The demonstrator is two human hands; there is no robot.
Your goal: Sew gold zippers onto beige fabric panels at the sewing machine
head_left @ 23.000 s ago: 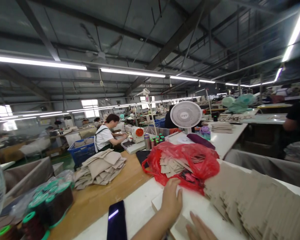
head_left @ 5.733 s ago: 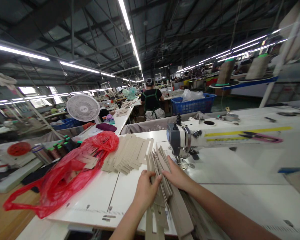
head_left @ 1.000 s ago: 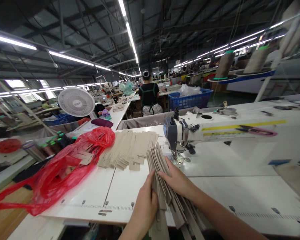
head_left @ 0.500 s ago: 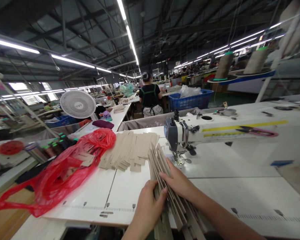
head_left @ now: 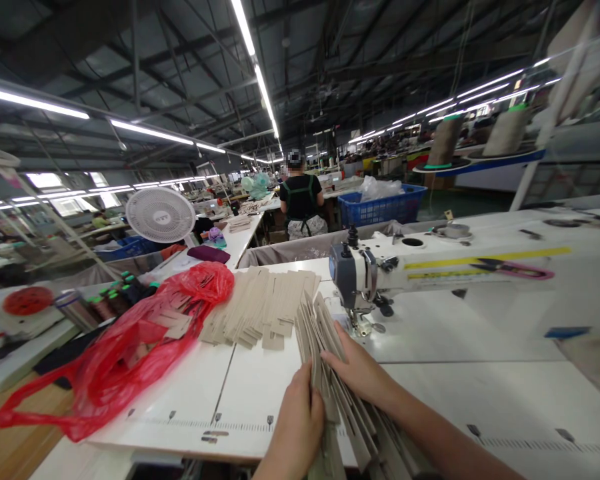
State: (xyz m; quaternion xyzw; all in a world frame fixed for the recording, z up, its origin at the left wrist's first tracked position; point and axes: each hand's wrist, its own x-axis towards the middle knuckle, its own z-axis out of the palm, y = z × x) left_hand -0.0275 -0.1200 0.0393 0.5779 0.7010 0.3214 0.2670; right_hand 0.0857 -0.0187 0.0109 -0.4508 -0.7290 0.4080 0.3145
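Observation:
A bundle of long beige strips [head_left: 347, 410] stands on edge at the table's front, partly fanned, its lower end running out of view. My left hand [head_left: 299, 417] is closed on its left side, thumb pressed along the strips. From the right, my right hand [head_left: 357, 363] grips the same bundle higher up, close to the sewing machine head [head_left: 353, 273]. Behind the bundle, flat beige pieces [head_left: 253, 303] lie in overlapping rows on the white table [head_left: 180, 400]. A red plastic bag [head_left: 125, 360] with more small pieces lies open at their left.
The machine arm with pink-handled snips [head_left: 517, 269] spans the right side. Thread spools [head_left: 115, 300] and a white fan [head_left: 160, 215] are on the left. Farther back, a person [head_left: 301, 200] is turned away, beside a blue basket [head_left: 380, 207].
My left thumb has moved in from the middle of the bundle towards my left fingers. The bundle's strips have shifted slightly. The whole view has moved a little.

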